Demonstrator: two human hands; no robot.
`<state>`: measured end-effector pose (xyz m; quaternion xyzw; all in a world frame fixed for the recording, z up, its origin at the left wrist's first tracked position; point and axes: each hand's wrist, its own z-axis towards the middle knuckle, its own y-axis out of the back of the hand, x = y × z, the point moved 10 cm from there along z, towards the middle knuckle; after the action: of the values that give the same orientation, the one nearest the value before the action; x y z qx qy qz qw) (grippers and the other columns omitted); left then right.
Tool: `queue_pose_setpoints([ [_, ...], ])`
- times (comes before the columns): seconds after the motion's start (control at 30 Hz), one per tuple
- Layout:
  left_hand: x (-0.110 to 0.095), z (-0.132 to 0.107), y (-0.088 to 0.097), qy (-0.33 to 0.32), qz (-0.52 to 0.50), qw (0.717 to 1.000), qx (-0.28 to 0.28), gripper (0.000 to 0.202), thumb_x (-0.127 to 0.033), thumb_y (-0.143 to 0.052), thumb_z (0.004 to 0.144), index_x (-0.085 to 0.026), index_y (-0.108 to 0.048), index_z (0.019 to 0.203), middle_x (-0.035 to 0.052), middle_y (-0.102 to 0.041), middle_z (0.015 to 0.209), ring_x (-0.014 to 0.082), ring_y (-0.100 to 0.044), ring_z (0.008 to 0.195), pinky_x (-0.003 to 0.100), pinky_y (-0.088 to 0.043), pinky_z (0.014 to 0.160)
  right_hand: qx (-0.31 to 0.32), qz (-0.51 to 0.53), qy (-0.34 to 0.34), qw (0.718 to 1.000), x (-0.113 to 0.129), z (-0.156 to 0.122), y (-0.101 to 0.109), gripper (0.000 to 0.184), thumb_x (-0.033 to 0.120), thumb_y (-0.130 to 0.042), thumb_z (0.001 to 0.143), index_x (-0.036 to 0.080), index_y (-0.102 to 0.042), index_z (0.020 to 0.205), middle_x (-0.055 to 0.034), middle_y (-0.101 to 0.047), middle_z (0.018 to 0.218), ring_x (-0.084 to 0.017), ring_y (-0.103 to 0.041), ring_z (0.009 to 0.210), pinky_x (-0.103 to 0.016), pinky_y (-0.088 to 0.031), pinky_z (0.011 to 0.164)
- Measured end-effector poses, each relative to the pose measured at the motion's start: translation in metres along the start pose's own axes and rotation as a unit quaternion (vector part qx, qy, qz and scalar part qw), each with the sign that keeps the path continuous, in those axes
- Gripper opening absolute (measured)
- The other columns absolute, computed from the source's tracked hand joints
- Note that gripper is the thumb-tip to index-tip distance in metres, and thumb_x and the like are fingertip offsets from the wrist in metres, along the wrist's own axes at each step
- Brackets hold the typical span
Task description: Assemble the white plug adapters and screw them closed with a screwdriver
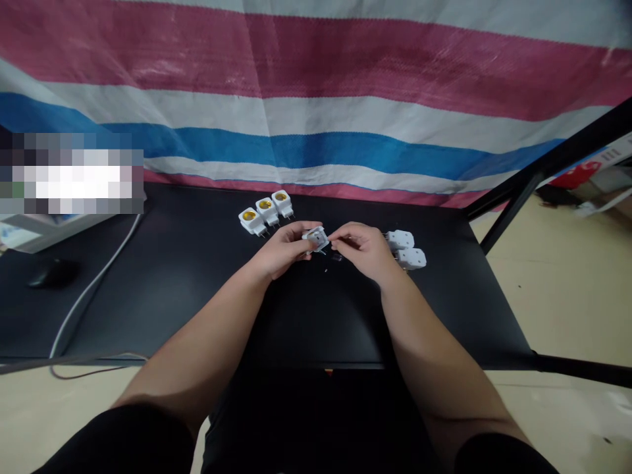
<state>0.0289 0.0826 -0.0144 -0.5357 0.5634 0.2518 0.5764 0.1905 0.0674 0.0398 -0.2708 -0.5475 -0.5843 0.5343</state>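
My left hand grips a small white plastic plug housing over the middle of the black table, its inner side turned up. Thumb and fingers of my right hand are pinched together at the housing's right edge; whatever they hold is too small to name. Below the hands, a small clear piece and a tiny pale bit lie on the table. Behind my left hand stand three white plug-in lamp sockets with brass-coloured insides and metal prongs. Beside my right hand sit two white plug pieces with small holes.
A black table carries everything. At its left are a black mouse, a pale cable and a white box-like object, partly blurred. A striped sheet hangs behind. A black metal frame rises at the right.
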Motion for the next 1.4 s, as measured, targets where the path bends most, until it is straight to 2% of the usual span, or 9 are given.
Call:
queue_pose_setpoints([
  [0.1,0.000,0.000,-0.004,-0.017,0.003,1.000,0.023,0.050,-0.015,-0.092,0.075,-0.021,-0.080,0.124,0.0053,-0.078,0.110,0.0115,-0.070,0.084,0.019,-0.055,0.066,-0.014,-0.027,0.044,0.999,0.010,-0.003,-0.003,0.011,0.029,-0.070,0.098,0.028,-0.081,0.098,-0.0058,-0.076,0.106,-0.021,-0.074,0.091,-0.040,-0.061,0.083],
  [0.27,0.002,0.000,-0.005,-0.013,0.008,1.000,0.026,0.053,-0.015,-0.093,0.073,-0.021,-0.080,0.124,0.0056,-0.078,0.107,0.0128,-0.070,0.085,0.020,-0.056,0.066,-0.044,-0.064,0.019,0.997,0.002,-0.004,0.001,0.010,0.026,-0.066,0.099,0.026,-0.075,0.098,-0.0052,-0.076,0.100,-0.022,-0.074,0.088,-0.039,-0.061,0.083],
  [0.53,-0.011,-0.001,0.011,-0.024,-0.013,0.998,-0.065,0.049,-0.008,-0.082,0.070,-0.020,-0.077,0.117,0.0033,-0.076,0.104,0.0121,-0.067,0.082,0.020,-0.053,0.064,-0.052,-0.212,-0.002,0.976,-0.004,-0.003,0.015,0.011,0.020,-0.066,0.094,0.025,-0.075,0.098,-0.0065,-0.072,0.102,-0.024,-0.070,0.092,-0.041,-0.058,0.091],
  [0.67,-0.022,-0.002,0.022,-0.054,-0.023,0.992,-0.108,0.044,-0.010,-0.080,0.072,-0.021,-0.073,0.114,0.0019,-0.074,0.102,0.0125,-0.065,0.081,0.021,-0.053,0.064,-0.032,-0.319,0.025,0.947,-0.005,0.002,0.001,0.016,0.022,-0.068,0.099,0.025,-0.083,0.105,-0.0100,-0.073,0.113,-0.030,-0.065,0.107,-0.049,-0.051,0.104],
  [0.9,-0.026,-0.003,0.022,-0.059,-0.024,0.992,-0.112,0.046,-0.011,-0.079,0.069,-0.021,-0.072,0.114,0.0021,-0.073,0.101,0.0126,-0.065,0.080,0.020,-0.052,0.062,0.038,-0.412,-0.008,0.910,-0.024,0.023,-0.026,0.015,0.030,-0.073,0.103,0.029,-0.087,0.108,-0.0091,-0.074,0.120,-0.034,-0.056,0.117,-0.049,-0.043,0.095],
  [1.07,-0.025,-0.004,0.021,-0.054,-0.031,0.992,-0.112,0.045,-0.009,-0.077,0.070,-0.020,-0.073,0.113,0.0027,-0.074,0.101,0.0120,-0.065,0.078,0.020,-0.052,0.061,0.041,-0.412,-0.018,0.910,-0.026,0.026,-0.032,0.007,0.027,-0.079,0.098,0.027,-0.086,0.101,-0.0091,-0.075,0.119,-0.035,-0.057,0.116,-0.051,-0.045,0.096],
  [1.2,-0.023,-0.003,0.021,-0.044,-0.036,0.992,-0.109,0.043,-0.007,-0.076,0.071,-0.020,-0.074,0.112,0.0019,-0.075,0.099,0.0116,-0.064,0.078,0.020,-0.053,0.061,0.028,-0.392,0.016,0.920,-0.018,0.023,-0.029,0.007,0.017,-0.074,0.096,0.022,-0.080,0.096,-0.0110,-0.076,0.116,-0.035,-0.061,0.114,-0.051,-0.048,0.097],
  [1.3,-0.021,-0.002,0.021,-0.037,-0.033,0.994,-0.102,0.044,-0.007,-0.078,0.071,-0.020,-0.074,0.114,0.0020,-0.075,0.098,0.0116,-0.066,0.078,0.020,-0.053,0.061,-0.038,-0.294,0.039,0.954,-0.009,0.019,-0.012,0.012,0.014,-0.066,0.097,0.022,-0.074,0.095,-0.0077,-0.077,0.101,-0.028,-0.068,0.098,-0.046,-0.053,0.094],
  [1.4,-0.016,-0.001,0.021,-0.030,-0.029,0.995,-0.094,0.049,-0.008,-0.082,0.072,-0.020,-0.073,0.119,0.0020,-0.076,0.096,0.0117,-0.067,0.076,0.020,-0.052,0.061,-0.109,-0.156,0.046,0.981,-0.004,0.011,0.007,0.009,0.020,-0.064,0.099,0.024,-0.072,0.097,-0.0039,-0.076,0.091,-0.022,-0.072,0.083,-0.040,-0.058,0.082],
])
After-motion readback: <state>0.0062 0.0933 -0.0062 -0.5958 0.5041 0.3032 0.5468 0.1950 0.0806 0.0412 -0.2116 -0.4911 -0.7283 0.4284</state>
